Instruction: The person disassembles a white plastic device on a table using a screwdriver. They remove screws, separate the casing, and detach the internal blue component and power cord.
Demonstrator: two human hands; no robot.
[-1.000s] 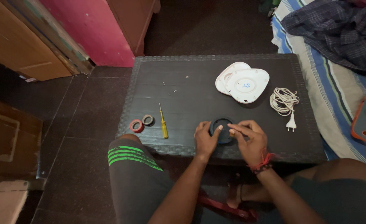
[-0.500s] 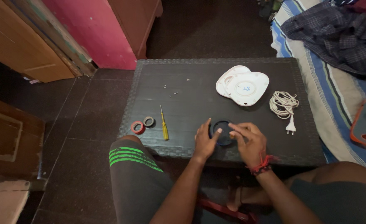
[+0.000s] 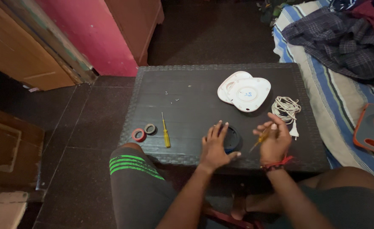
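Left hand: my left hand (image 3: 214, 146) lies flat with fingers spread and loose, gripping nothing, its fingertips over the left edge of the round black part (image 3: 230, 139).
Right hand: my right hand (image 3: 275, 142) is curled around a thin yellow-handled tool (image 3: 260, 141), which slants down towards the black part; a red thread band (image 3: 276, 164) sits on that wrist.
Round black part: it rests on the dark bench (image 3: 195, 101) near the front edge, between my two hands, partly hidden by the left one.
Behind my hands: two white rounded covers (image 3: 245, 92) overlap on the bench, and a coiled white cord with a plug (image 3: 286, 111) lies just to their right.
To my left: a yellow screwdriver (image 3: 165, 131) lies on the bench, with a red tape roll (image 3: 138, 135) and a darker tape roll (image 3: 150, 129) just beside it.
Middle of bench: a few small pale bits (image 3: 173, 97), too small to identify.
Far right: a striped bed (image 3: 335, 101) with a plaid cloth (image 3: 335, 40) and an orange-edged case (image 3: 373, 131).
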